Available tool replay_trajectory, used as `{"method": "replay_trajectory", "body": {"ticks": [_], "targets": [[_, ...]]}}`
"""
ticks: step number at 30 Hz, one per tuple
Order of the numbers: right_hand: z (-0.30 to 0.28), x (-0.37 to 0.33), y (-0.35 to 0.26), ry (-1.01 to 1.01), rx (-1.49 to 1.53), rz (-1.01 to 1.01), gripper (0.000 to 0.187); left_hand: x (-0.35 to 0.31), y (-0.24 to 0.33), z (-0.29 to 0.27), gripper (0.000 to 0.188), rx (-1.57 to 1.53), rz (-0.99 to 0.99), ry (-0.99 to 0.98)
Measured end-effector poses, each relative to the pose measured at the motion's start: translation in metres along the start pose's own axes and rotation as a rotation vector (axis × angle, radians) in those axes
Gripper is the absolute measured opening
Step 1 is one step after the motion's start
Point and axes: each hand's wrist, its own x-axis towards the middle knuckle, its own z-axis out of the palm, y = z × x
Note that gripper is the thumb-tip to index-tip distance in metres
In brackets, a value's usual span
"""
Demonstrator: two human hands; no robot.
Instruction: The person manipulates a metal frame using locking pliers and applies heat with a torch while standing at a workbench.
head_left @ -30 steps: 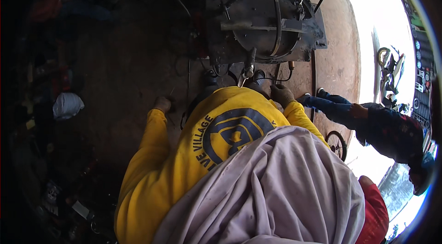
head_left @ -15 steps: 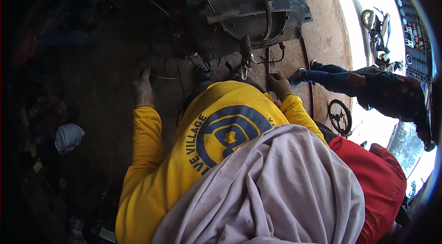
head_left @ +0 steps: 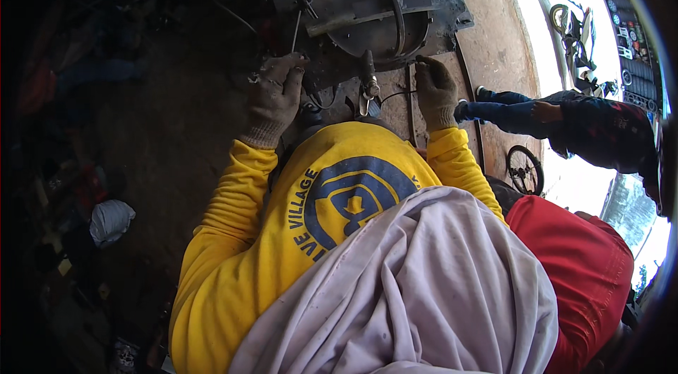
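My left hand [head_left: 277, 91], in a grey knitted glove, is closed on a thin straight metal rod [head_left: 296, 31]. The rod points up beside the left part of a dark metal workpiece [head_left: 339, 56]. My right hand [head_left: 436, 88], gloved too, is at the near right edge of that plate with its fingers curled in. What it grips is hidden by the glove; a dark cable [head_left: 397, 95] runs close by it. Between my hands, a metal clamp [head_left: 369, 84] hangs on the plate's near edge. A curved metal band [head_left: 399, 10] and a flat bar [head_left: 371, 19] lie across the plate.
On the right a person in blue trousers [head_left: 494, 114] stands near a small spoked wheel [head_left: 524, 169]. A person's red garment [head_left: 572, 261] is close at my right side. Long metal bars [head_left: 470, 91] lie on the floor. A white sack [head_left: 111, 222] sits in the dark left area.
My left hand has moved up and right, bringing the rod over beside the plate. My right hand has moved up to the plate's near edge, where a handle with a cable was visible before.
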Motion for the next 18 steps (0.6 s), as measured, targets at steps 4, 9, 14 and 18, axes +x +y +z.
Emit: {"method": "replay_trajectory", "body": {"ticks": [4, 9, 14, 18], "targets": [[0.003, -0.002, 0.002, -0.135, -0.065, -0.014, 0.021, 0.003, 0.015, -0.001, 0.021, 0.048, 0.161, -0.024], [0.005, -0.012, 0.002, -0.138, -0.137, -0.003, 0.021, 0.019, 0.017, -0.012, 0.028, 0.448, 0.288, -0.339], [0.003, -0.017, 0.005, -0.129, -0.17, 0.042, 0.022, 0.05, 0.04, -0.001, 0.021, 0.598, 0.12, -0.521], [0.001, -0.022, 0.014, -0.12, -0.201, 0.093, 0.022, 0.063, 0.043, 0.003, 0.022, 0.604, 0.087, -0.565]]}}
